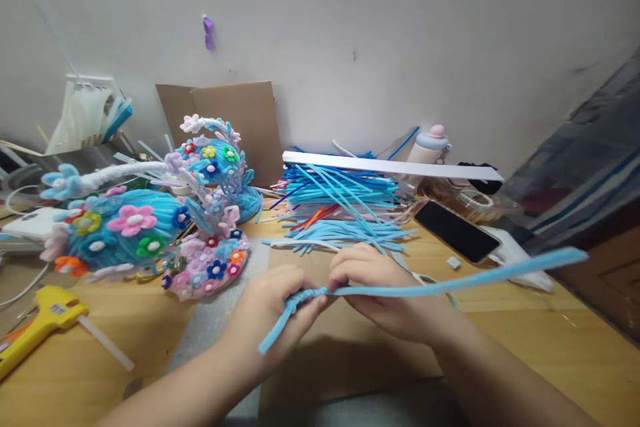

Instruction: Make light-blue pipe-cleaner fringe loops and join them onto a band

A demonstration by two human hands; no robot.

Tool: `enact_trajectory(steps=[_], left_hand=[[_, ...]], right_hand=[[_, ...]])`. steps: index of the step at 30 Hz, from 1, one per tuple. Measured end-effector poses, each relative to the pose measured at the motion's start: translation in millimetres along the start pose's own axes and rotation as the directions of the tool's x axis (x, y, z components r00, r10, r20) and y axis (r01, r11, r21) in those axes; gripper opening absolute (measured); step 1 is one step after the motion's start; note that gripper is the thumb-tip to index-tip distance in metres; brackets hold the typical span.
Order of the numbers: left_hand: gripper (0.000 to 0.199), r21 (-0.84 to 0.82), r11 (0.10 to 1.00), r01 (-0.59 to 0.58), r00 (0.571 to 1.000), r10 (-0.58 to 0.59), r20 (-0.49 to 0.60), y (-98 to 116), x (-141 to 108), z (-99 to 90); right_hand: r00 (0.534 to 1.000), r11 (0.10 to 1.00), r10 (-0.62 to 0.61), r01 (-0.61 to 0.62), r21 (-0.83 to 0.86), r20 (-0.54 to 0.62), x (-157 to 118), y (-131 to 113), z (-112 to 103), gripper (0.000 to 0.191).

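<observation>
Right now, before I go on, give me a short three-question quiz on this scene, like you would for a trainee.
1. Multiple choice: what colour is the fuzzy stem held by the left hand and the right hand? A) red; B) light blue; C) white.
2. True or false: the yellow glue gun lies nearer to the left hand than to the right hand.
3. Fill the gap: the phone lies with its dark screen facing ____.

Key: 1. B; 2. True; 3. up.
</observation>
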State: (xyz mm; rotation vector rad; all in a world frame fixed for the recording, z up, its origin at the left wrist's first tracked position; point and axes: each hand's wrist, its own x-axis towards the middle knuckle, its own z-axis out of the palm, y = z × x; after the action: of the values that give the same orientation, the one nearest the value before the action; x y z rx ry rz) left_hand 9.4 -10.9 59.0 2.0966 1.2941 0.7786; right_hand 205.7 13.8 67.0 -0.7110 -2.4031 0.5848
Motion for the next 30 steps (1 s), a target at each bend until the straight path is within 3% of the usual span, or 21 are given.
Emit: enact_trajectory(steps=[3, 6, 9, 13, 15, 17, 19, 21, 26, 30], left_hand=[[0.018, -0.291, 0.933, 0.214, 0.97, -0.167, 0.179, 1.7, 3.5, -2.7], [0.024, -0.529, 0.73, 0.432, 0.896, -0.283, 0.342, -2.2, 3.6, -2.7], [0.024, -0.692, 0.549, 0.469, 0.883, -0.263, 0.389, -7.2, 1.6, 0.6], [0.02, -0.801, 0.243, 0.547, 0.837, -0.196, 0.512, -7.6, 0.2, 5.7], [0.021, -0.816, 0.136, 0.562, 0.824, -0.177, 0.539, -6.4, -0.2, 7.3], [0.021, -0.827, 0.092, 0.555, 0.827, -0.17, 0.536, -5.8, -0.8, 8.0], [0.022, -0.833, 0.101, 0.544, 0.834, -0.18, 0.522, -6.2, -2.0, 7.9], [0.023, -0.839, 0.182, 0.513, 0.854, -0.2, 0.48, -6.7, -3.2, 6.6], [0.02, -0.753, 0.573, 0.323, 0.946, -0.169, 0.278, -3.1, -5.4, -2.9], [0.022, -0.625, 0.732, 0.271, 0.961, -0.172, 0.216, 2.1, -5.5, -14.9]], right_hand=[[0.996, 0.995, -0.091, 0.09, 0.051, 0.017, -0.3, 6.3, -4.2, 0.015], [0.983, 0.964, -0.171, 0.18, 0.196, -0.062, -0.1, 13.7, -1.2, 0.014], [0.973, 0.919, -0.195, 0.225, 0.323, -0.121, -1.5, 17.5, 4.4, 0.014], [0.96, 0.892, -0.155, 0.237, 0.385, -0.232, -7.6, 16.0, 17.6, 0.015], [0.924, 0.894, -0.124, 0.262, 0.364, -0.361, -10.8, 12.0, 27.7, 0.022], [0.87, 0.922, -0.103, 0.265, 0.281, -0.481, -13.2, 5.9, 37.8, 0.027], [0.803, 0.952, -0.072, 0.233, 0.2, -0.591, -14.4, -1.2, 45.5, 0.029], [0.773, 0.955, -0.026, 0.207, 0.214, -0.634, -14.4, -7.3, 49.0, 0.028], [0.864, 0.809, 0.131, 0.189, 0.556, -0.485, -9.2, -11.7, 42.7, 0.011], [0.934, 0.615, 0.266, 0.025, 0.788, -0.237, -4.8, -4.8, 30.0, 0.015]])
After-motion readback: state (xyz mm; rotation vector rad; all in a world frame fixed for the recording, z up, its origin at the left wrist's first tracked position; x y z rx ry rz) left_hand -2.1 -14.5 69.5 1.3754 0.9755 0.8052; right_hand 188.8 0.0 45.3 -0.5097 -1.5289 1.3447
